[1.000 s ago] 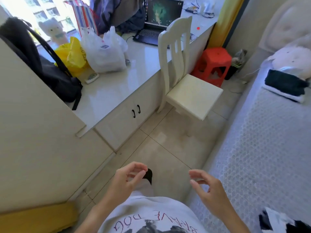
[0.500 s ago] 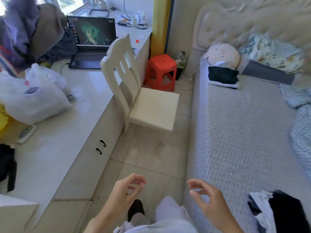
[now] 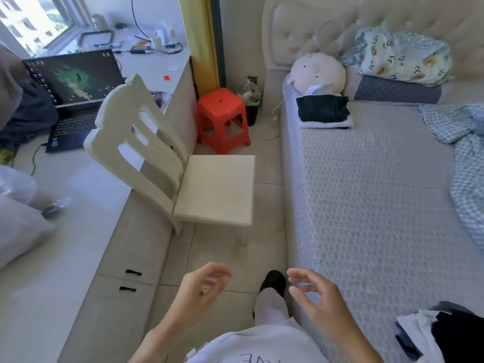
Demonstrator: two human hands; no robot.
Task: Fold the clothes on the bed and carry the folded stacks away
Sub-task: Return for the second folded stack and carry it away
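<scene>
Near right on the bed [image 3: 366, 205], loose clothes [image 3: 442, 334] look soft, light; grasp edges; left hand [image 3: 199, 292] and right hand [image 3: 314, 297] loosely curled, empty

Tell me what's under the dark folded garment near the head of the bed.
The dark folded garment lies on a folded white cloth, which rests on the bed. Only the cloth's front edge shows; the rest is covered.

Daylight comes through the window [image 3: 34, 24] at upper left onto a long pale counter [image 3: 78, 195] (an open laptop [image 3: 76, 93] sits on it). A cream chair [image 3: 183, 174] stands on the tiled floor [image 3: 222, 260], a red stool [image 3: 222, 119] beyond, near the tufted headboard [image 3: 327, 30].
</scene>
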